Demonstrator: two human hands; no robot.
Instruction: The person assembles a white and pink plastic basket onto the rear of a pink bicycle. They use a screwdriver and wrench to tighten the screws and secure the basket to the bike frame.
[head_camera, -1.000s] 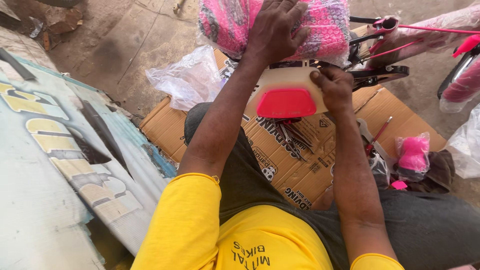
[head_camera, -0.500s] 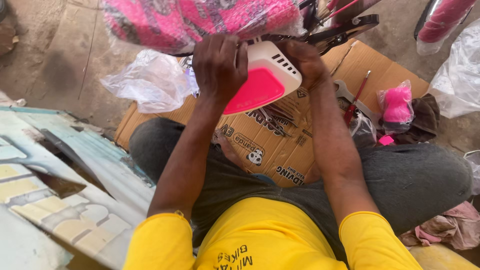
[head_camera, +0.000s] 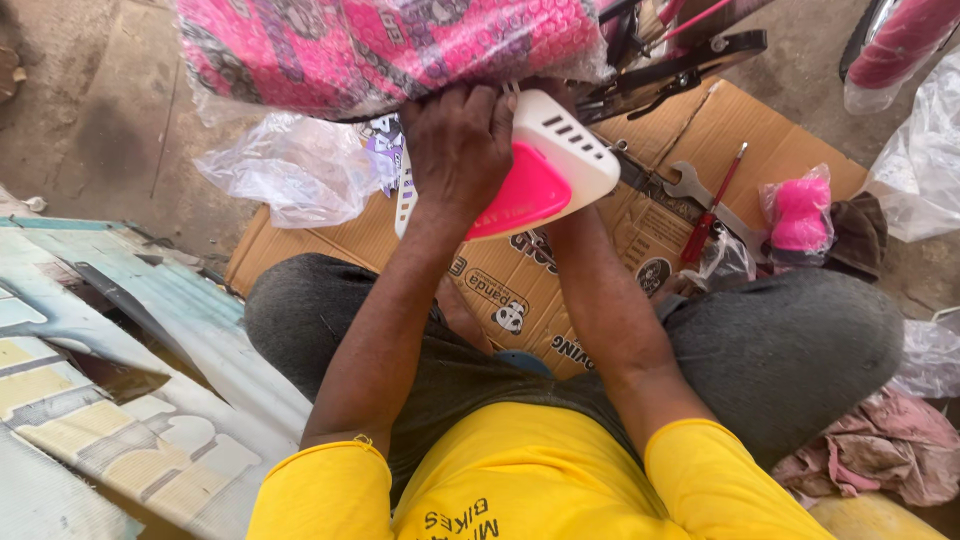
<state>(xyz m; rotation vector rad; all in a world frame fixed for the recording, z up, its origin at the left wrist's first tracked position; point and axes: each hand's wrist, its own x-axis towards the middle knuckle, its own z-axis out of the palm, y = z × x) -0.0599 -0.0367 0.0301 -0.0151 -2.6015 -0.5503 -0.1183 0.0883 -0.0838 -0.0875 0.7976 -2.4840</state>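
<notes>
Left hand clamped over the top edge of the white-and-pink plastic cover, directly below the pink wrapped bundle. Right hand hidden behind the cover — grip cannot be told. Judgement: keep the cover square against the bundle. Spanner and red screwdriver lie right of the hand; loose plastic bag crowds its left.

The person wears a bright yellow short-sleeved shirt that fills the lower middle of the frame. Its sleeves end above the elbows with stitched hems, and dark printed lettering runs across the chest at the bottom edge. Below the sleeves both forearms are bare, with no watch or band on either. Dark grey trousers of a heathered, slightly coarse cloth cover the legs, spreading from centre left to the right side of the frame.
</notes>
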